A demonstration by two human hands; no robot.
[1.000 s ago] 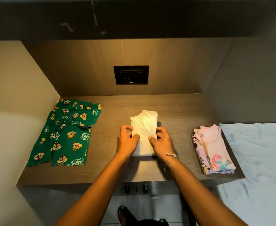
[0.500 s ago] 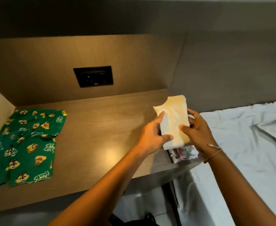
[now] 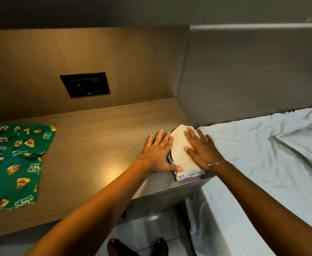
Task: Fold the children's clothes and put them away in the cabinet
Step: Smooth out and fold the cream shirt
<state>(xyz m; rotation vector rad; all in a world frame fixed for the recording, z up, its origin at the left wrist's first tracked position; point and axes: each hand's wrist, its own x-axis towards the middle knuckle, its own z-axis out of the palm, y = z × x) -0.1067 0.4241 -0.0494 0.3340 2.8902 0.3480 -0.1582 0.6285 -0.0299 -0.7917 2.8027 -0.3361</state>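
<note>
A folded cream shirt (image 3: 180,154) lies on top of the stack of folded pink clothes (image 3: 190,174) at the right end of the wooden shelf (image 3: 99,143). My right hand (image 3: 202,150) rests flat on the shirt's right side, fingers spread. My left hand (image 3: 159,152) lies flat against the stack's left edge, thumb on the shirt's near corner. Green cartoon-print shorts (image 3: 13,163) lie unfolded at the shelf's left end. Only the stack's near edge shows under the shirt.
A black wall socket panel (image 3: 85,87) sits in the wooden back wall. A bed with a pale sheet (image 3: 262,163) adjoins the shelf on the right, behind it a grey headboard (image 3: 253,74). My sandalled feet (image 3: 138,247) stand on the tiled floor below.
Both hands carried the folded cream shirt from the middle of the shelf to the right and laid it on the pink stack. They now lie flat on it instead of gripping it.
</note>
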